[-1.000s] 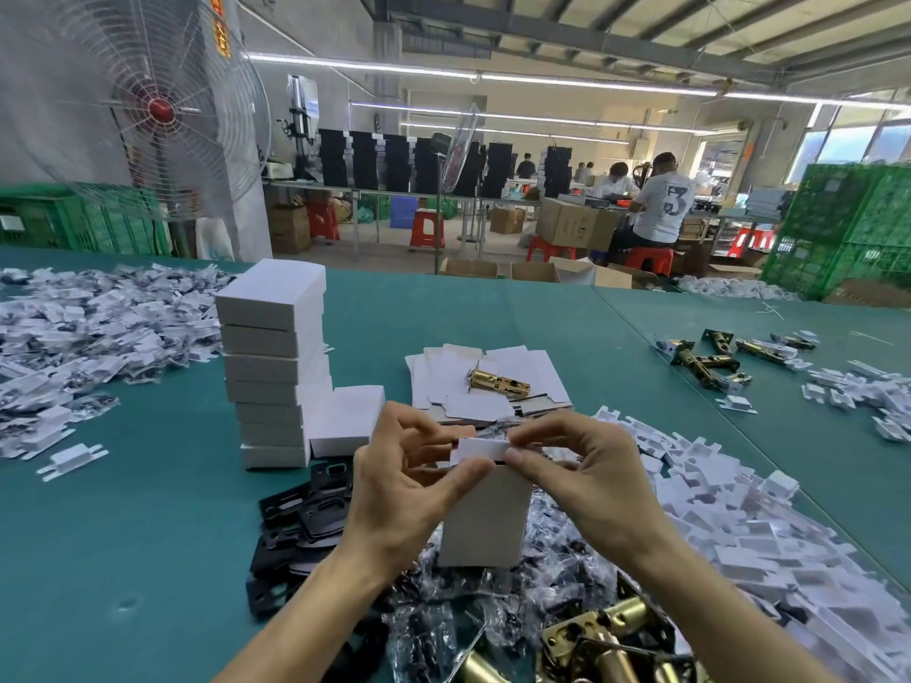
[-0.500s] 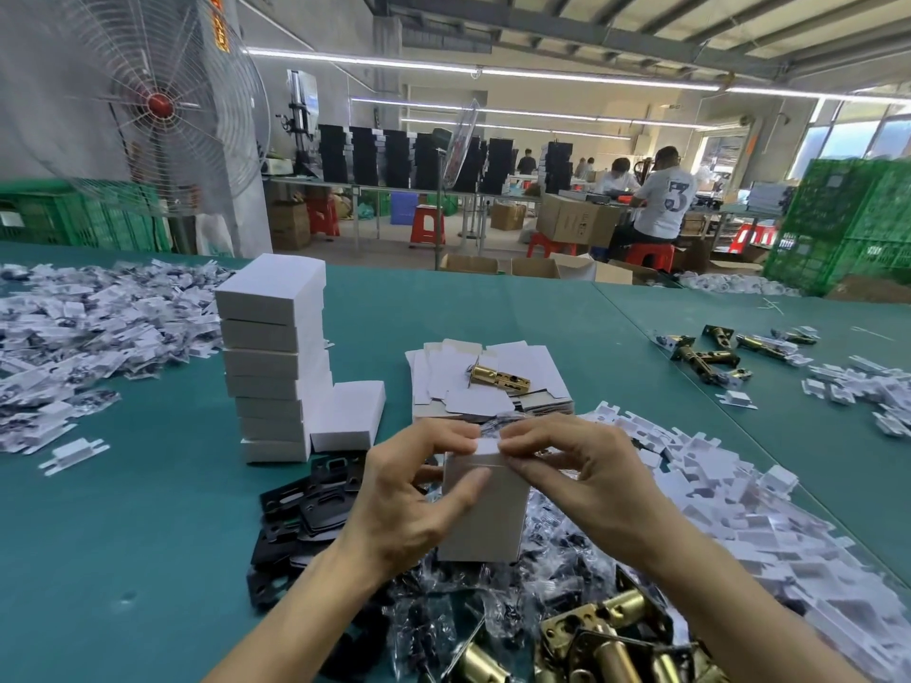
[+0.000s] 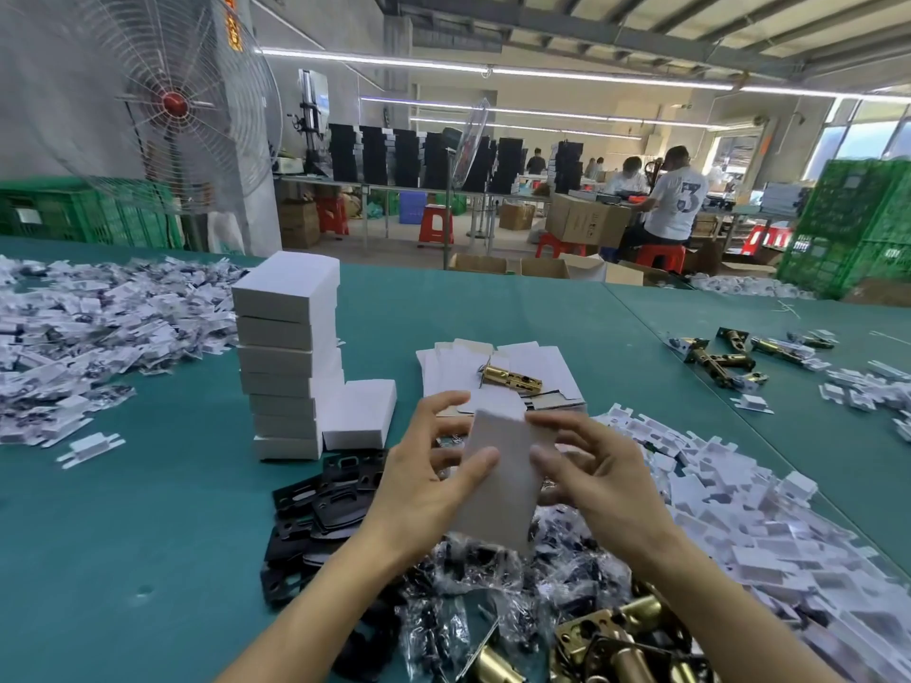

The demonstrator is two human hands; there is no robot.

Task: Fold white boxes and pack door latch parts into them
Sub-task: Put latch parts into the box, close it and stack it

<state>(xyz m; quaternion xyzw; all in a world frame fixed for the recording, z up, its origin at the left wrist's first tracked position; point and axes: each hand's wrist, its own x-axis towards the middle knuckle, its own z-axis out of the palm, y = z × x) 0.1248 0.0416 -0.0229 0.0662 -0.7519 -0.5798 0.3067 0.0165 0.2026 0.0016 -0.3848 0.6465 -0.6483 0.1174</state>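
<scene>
Head view shows me both bare hands meeting over the teal surface (image 3: 148, 534); between them stands the white box (image 3: 508, 505), upright and slightly tilted, its top closed. The left grip (image 3: 434, 485) clasps it, thumb laid across the front face and fingers curled round the back; the right grip (image 3: 606, 480) pinches the box's right edge near the top, thumb in front, fingers loosely bent, though motion blur softens the fingertips.

Just beyond the left grip, to its left, rises a stack of finished boxes (image 3: 286, 362); one more closed box (image 3: 360, 416) leans against the stack's foot. Straight beyond both grips lie flat box blanks (image 3: 458, 367), and a brass latch (image 3: 510, 379) rests on top of them. Under the left grip's wrist I see black plates (image 3: 320, 505) in a loose heap; below the box and nearer to me, clear bags of small parts (image 3: 493, 584); under the right forearm, more brass latch bodies (image 3: 616, 643). To the right of the right grip spreads a pile of white plastic inserts (image 3: 739, 510); well apart on the far right lie scattered latches (image 3: 724, 357); far left of the left grip, another white heap (image 3: 98, 317).
</scene>
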